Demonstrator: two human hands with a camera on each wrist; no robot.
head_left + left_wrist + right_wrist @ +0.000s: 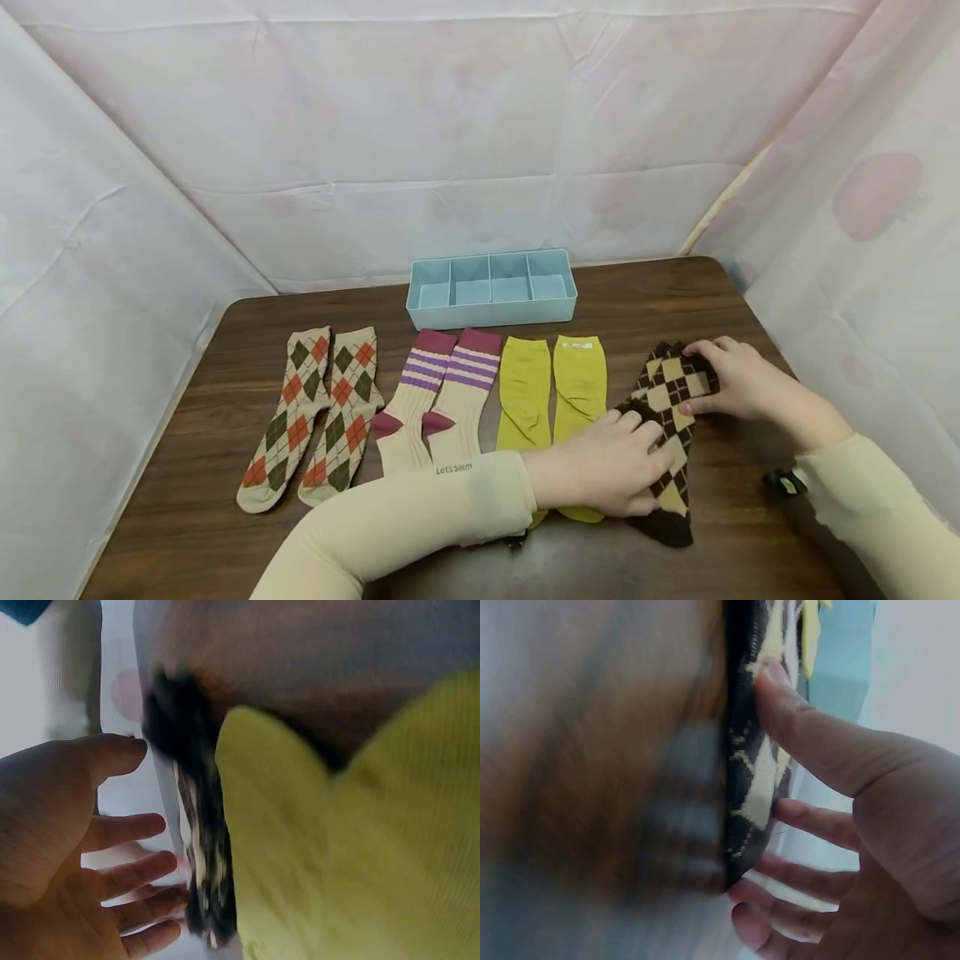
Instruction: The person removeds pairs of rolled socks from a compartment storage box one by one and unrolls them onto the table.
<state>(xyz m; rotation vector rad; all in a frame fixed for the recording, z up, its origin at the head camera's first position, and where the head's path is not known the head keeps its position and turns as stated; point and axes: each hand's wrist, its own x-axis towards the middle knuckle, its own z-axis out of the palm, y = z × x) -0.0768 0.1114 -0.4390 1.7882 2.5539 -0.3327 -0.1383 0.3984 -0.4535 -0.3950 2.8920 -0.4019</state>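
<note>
A brown-and-beige argyle sock [677, 454] lies at the right of the row, with a dark toe; I cannot tell whether another lies beneath it. My left hand [611, 465] is over its left side, covering part of it, and the left wrist view shows those fingers spread and fairly straight beside the sock [201, 847]. At the sock's upper end is my right hand [738, 382]. In the right wrist view its thumb touches the patterned face of the sock [759, 787], the other fingers extended along the edge. Two yellow-green socks [525, 392] lie left of it, partly behind my left forearm.
Cream socks with purple stripes [468, 392] and beige argyle socks with orange diamonds [352, 400] lie further left. Behind the row stands a light blue box [491, 315] with several compartments. Pale curtains [480, 142] surround the dark wooden table [180, 467].
</note>
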